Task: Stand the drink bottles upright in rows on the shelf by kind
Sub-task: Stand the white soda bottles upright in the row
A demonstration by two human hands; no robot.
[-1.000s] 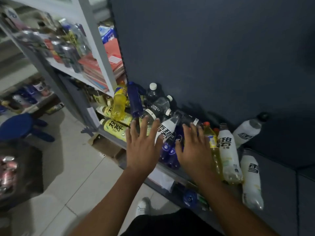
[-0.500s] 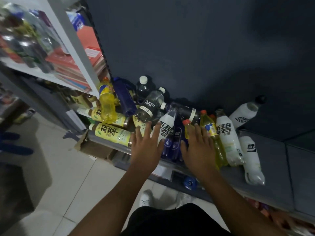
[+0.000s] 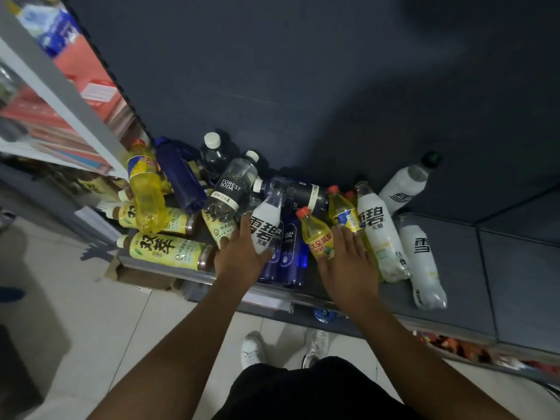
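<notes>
In the head view, drink bottles are lying in a jumbled heap on the dark grey shelf (image 3: 500, 268). The left hand (image 3: 242, 253) is curling its fingers and thumb round the lower end of a white bottle (image 3: 264, 227) with black characters, which is tilting with its neck toward the back panel (image 3: 303, 86). The right hand (image 3: 348, 262) is lying with fingers straight and spread over two yellow bottles (image 3: 318, 234) with red caps, touching them without gripping. Between the hands, dark blue bottles (image 3: 288, 253) are lying side by side. To the left, pale tea bottles (image 3: 166, 248) are lying on their sides near the shelf's front edge, and a clear Forest Soda bottle (image 3: 230, 190) is leaning on the heap. Right of the right hand, three more white bottles (image 3: 424, 262) are lying on the shelf, one of them farther back, near the panel.
</notes>
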